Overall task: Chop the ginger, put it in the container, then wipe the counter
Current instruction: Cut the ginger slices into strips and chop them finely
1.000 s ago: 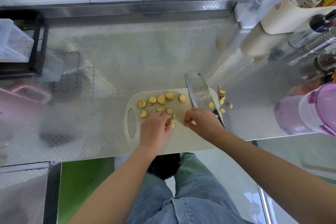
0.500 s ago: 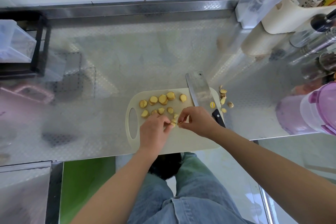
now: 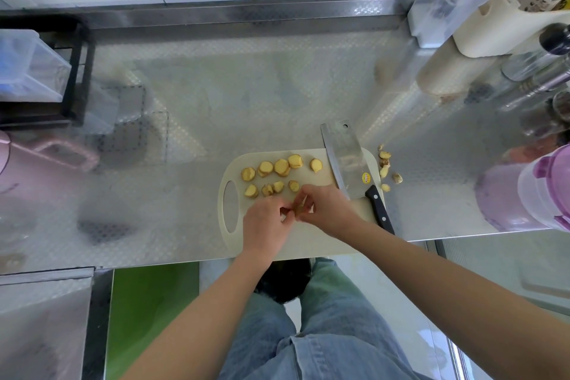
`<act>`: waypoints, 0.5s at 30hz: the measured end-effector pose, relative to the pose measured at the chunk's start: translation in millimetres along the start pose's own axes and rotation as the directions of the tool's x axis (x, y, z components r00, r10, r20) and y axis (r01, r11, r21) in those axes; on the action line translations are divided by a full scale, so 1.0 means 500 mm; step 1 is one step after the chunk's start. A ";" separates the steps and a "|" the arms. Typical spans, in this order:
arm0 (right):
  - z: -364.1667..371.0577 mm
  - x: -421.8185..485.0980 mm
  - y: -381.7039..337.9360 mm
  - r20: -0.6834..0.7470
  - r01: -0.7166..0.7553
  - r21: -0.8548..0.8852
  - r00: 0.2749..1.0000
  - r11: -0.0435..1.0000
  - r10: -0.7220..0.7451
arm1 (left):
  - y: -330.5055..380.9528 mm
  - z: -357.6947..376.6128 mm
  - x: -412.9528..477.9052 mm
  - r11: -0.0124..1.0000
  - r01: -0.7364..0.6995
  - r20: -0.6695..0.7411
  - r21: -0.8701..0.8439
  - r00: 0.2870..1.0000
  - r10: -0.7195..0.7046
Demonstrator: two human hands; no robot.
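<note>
Several yellow ginger slices [image 3: 281,167] lie on a cream cutting board [image 3: 311,241] at the counter's front edge. My left hand [image 3: 266,224] and my right hand [image 3: 328,210] meet over the board's middle, and their fingertips pinch a small ginger piece [image 3: 298,210] between them. A cleaver [image 3: 345,160] with a black handle lies flat on the board's right side, apart from both hands. Ginger trimmings [image 3: 385,168] sit on the steel counter just right of the board.
A purple-lidded clear container [image 3: 543,191] stands at the right edge. Bottles, a cream holder [image 3: 499,25] and clear boxes crowd the back right. A black rack with a clear bin [image 3: 27,71] and a pink item [image 3: 46,163] sit at the left.
My right hand moved left from beside the cleaver to meet my left hand. Both now pinch one ginger piece at the board's middle.
</note>
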State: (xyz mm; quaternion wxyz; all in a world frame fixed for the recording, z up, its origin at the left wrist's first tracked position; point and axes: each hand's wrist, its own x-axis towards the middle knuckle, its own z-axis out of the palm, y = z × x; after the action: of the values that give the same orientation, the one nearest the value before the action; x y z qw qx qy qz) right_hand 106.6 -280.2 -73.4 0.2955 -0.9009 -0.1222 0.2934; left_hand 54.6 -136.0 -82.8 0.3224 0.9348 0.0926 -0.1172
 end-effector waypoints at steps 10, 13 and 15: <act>0.014 -0.003 0.008 -0.018 0.046 -0.059 0.999 0.997 -0.047 | 0.004 -0.001 -0.002 0.998 0.008 -0.045 -0.064 0.999 -0.011; -0.001 -0.006 0.019 0.004 0.038 -0.027 0.999 0.999 -0.038 | 0.005 -0.005 0.005 1.000 -0.027 -0.066 -0.011 0.997 0.027; -0.018 -0.007 0.030 -0.017 0.003 0.023 1.000 1.000 -0.002 | 0.004 -0.004 0.012 0.998 -0.048 -0.089 0.041 0.995 0.051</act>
State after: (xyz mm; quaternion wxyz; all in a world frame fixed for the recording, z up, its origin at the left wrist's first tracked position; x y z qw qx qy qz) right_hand 109.9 -297.8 -75.2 0.3073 -0.8998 -0.1173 0.2868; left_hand 61.2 -135.8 -81.9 0.3024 0.9472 0.0814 -0.0689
